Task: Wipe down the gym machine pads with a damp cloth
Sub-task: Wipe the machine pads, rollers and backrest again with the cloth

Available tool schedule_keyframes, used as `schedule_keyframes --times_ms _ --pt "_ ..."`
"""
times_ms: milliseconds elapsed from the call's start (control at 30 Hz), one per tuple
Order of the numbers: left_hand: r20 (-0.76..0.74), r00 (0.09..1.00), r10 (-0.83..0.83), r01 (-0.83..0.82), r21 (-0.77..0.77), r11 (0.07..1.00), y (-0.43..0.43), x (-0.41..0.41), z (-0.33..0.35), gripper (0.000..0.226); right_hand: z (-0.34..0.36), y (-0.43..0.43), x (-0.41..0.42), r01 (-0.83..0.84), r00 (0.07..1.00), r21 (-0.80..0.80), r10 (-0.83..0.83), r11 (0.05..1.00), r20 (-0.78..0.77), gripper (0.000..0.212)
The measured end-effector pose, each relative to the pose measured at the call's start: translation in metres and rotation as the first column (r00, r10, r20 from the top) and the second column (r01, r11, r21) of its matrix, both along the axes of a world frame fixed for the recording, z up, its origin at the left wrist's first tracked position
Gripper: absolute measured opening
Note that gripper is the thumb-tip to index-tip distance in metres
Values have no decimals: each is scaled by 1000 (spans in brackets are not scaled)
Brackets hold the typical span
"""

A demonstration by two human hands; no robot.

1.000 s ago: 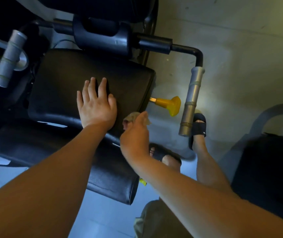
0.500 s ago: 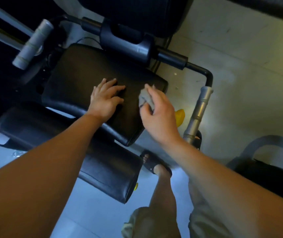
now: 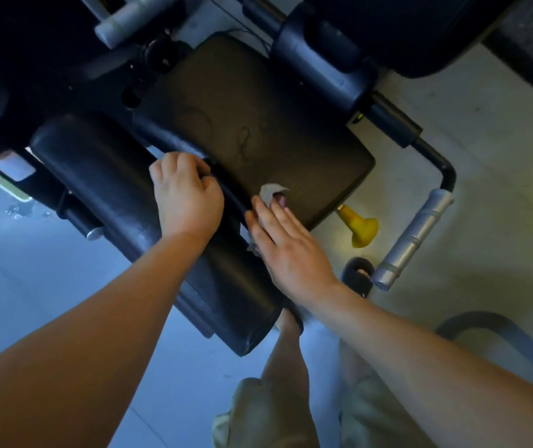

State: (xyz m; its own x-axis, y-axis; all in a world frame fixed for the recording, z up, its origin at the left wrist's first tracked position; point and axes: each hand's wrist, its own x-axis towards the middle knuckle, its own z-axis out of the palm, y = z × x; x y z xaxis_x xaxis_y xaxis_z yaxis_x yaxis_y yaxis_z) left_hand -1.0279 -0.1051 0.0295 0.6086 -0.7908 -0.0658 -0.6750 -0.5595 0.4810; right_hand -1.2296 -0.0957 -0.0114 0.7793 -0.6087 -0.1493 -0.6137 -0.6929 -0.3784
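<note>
Moved: left hand (image 3: 187, 202) has slid off the top of the seat pad (image 3: 258, 118) back to its near edge. Right hand (image 3: 291, 250) has dropped out of mid-air and gone flat.
Left fingers (image 3: 194, 163): curled tight over that near edge, tips tucked into the gap between the seat pad and the front pad (image 3: 119, 195). It looks like a brace, steadying the person while the other hand scrubs.
Right fingers (image 3: 278, 218): straight and slightly spread, pressing down rather than gripping. A flat hand gives the widest contact.
Cloth (image 3: 271, 190): grey, trapped under the right fingers on the seat pad's near edge. One corner pokes out past the fingertips and a scrap shows by the thumb side.
Seat pad: faint wet squiggles mid-surface, so the top looks already wiped. The edge seems to be the job now.
Front pad: just below both wrists, no streaks I can make out, so likely next in line.
Around: yellow knob (image 3: 360, 227) and grey handle (image 3: 413, 234) off the seat pad's right side, apart from the cloth.
</note>
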Motion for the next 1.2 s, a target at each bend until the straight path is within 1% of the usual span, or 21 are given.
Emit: schedule_keyframes --times_ms 133,200,267,333,400,467,533,600,633,667,700,767,800,833,867,900,967,1033,1067,1133,1200 --pt "-2 999 -44 44 74 996 10 5 -1 23 8 -25 -2 60 992 36 -55 998 -115 74" --pt "1 998 -57 57 83 995 9 5 -2 23 6 -52 8 123 982 62 -112 991 -154 76" --pt "2 998 -57 57 79 995 9 6 -2 23 0 -91 18 273 947 72 -255 959 -195 75" --pt "6 998 -58 58 71 996 10 9 -1 22 -7 -132 32 461 868 91 -427 883 -255 76" --pt "16 998 -62 60 72 996 9 14 0 22 -9 -155 56 566 806 112 -519 817 -285 74" --pt "29 998 -57 54 80 995 10 22 1 25 -1 -142 85 464 866 82 -432 882 -251 69" --pt "66 996 -64 58 94 994 11 27 1 31 9 -105 98 204 970 22 -199 979 -138 65" --pt "109 992 -69 54 137 989 13 32 2 29 17 -77 89 -69 994 20 70 997 -81 67" --pt "116 991 -66 47 160 986 15 34 2 27 21 -75 80 -150 984 41 153 988 -87 69" --pt "117 991 -65 44 176 984 15 37 2 25 20 -86 72 -168 979 51 173 984 -109 70" --pt "114 991 -65 42 188 981 15 41 2 24 14 -103 67 -122 981 54 129 991 -145 70" --pt "103 992 -71 48 215 975 15 48 1 21 1 -147 62 128 962 54 -111 990 -251 71" --pt "102 992 -71 47 227 973 16 53 0 20 -4 -166 66 273 923 58 -245 960 -298 72" --pt "107 992 -71 44 237 970 16 56 0 20 -4 -176 74 373 885 70 -332 925 -326 73" --pt "114 991 -72 42 247 968 16 58 -2 20 -5 -175 87 394 878 75 -351 916 -326 73" --pt "121 990 -75 42 253 967 16 59 -4 21 -4 -164 102 355 901 70 -321 932 -292 72" --pt "132 989 -65 29 255 967 18 59 -7 22 3 -125 122 139 977 44 -130 989 -171 69" --pt "146 988 -59 20 254 967 19 61 -10 21 9 -95 123 -104 989 0 103 995 -101 72" --pt "155 986 -68 27 254 967 20 59 -11 20 10 -92 118 -167 980 1 166 986 -108 75" --pt "168 983 -74 31 244 969 20 58 -11 16 10 -108 123 -187 973 19 188 982 -132 80" --pt "172 983 -61 23 218 976 20 56 -12 11 7 -130 145 -118 980 78 129 990 -155 84"
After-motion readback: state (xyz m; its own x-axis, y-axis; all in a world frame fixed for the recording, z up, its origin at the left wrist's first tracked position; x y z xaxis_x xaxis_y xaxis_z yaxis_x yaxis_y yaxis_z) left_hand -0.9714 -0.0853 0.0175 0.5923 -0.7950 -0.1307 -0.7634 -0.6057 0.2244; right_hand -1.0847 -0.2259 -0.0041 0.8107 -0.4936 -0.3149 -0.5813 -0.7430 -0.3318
